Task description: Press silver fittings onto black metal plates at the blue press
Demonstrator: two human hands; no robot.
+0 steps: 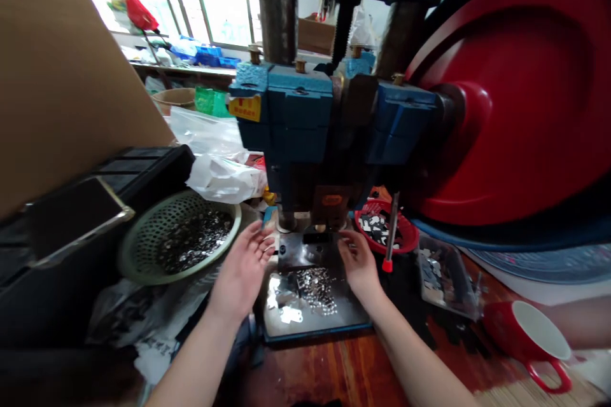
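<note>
A blue press (300,121) stands in the middle with a metal die block (300,253) at its base. My left hand (245,264) is left of the block, palm turned inward, fingers apart and holding nothing. On the right side of the block, my right hand (356,261) has its fingers curled near the die edge; what its fingertips hold, if anything, is too small to tell. Between and below the hands, a pile of small shiny metal pieces (317,289) lies on the metal plate (329,325). A few flat pieces (291,314) lie at the plate's lower left.
A green basket (131,251) of metal parts is at left, beside a phone-like dark panel (76,219). To the right are a red basket (409,236), a clear bin (465,296), a red mug (510,324) and a large red wheel (529,89). A person's arm (582,321) shows at far right.
</note>
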